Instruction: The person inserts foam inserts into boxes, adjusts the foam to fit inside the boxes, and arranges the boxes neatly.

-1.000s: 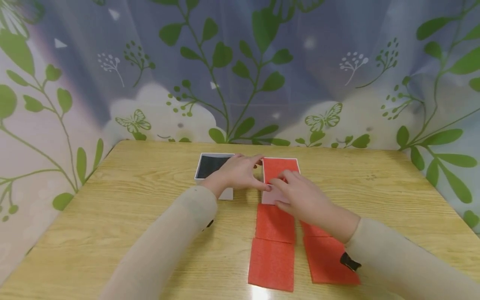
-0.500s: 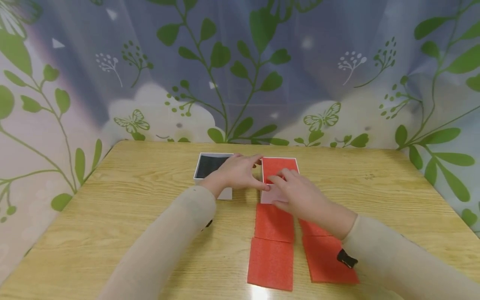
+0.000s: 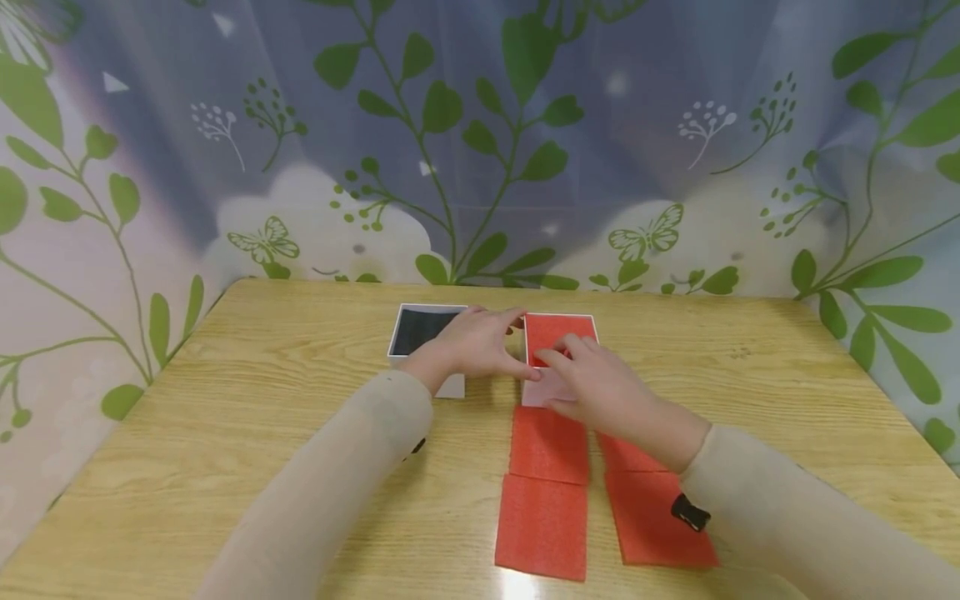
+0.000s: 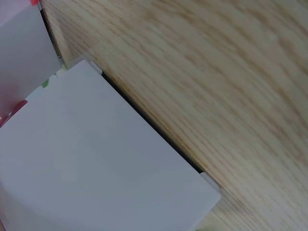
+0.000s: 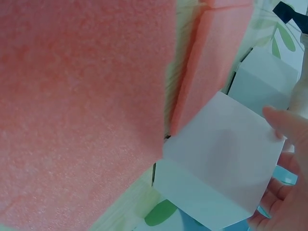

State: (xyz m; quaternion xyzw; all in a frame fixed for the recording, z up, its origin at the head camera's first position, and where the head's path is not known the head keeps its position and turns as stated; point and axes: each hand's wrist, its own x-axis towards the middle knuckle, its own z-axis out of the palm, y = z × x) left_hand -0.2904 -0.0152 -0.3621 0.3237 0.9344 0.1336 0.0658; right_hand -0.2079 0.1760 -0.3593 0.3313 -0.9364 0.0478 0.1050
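A white box (image 3: 536, 389) with a red pad (image 3: 555, 327) inside stands near the table's far side. My left hand (image 3: 478, 343) grips it at its left side, thumb at the front corner and fingers reaching toward the back. Bent fingers of my right hand (image 3: 609, 390) touch down inside the box on the red pad, with the thumb by the front wall. I cannot tell whether they pinch the pad. In the right wrist view, the left hand (image 5: 288, 149) holds along the box's edge. Left of it stands a second white box (image 3: 452, 387) with a black pad (image 3: 420, 332) inside.
Foam-like red pads lie in two columns toward me: one column (image 3: 542, 525) right in front of the box, another (image 3: 656, 517) partly under my right arm. The table (image 3: 315, 333) is wood-grained, with a leaf-patterned curtain (image 3: 480, 133) behind it.
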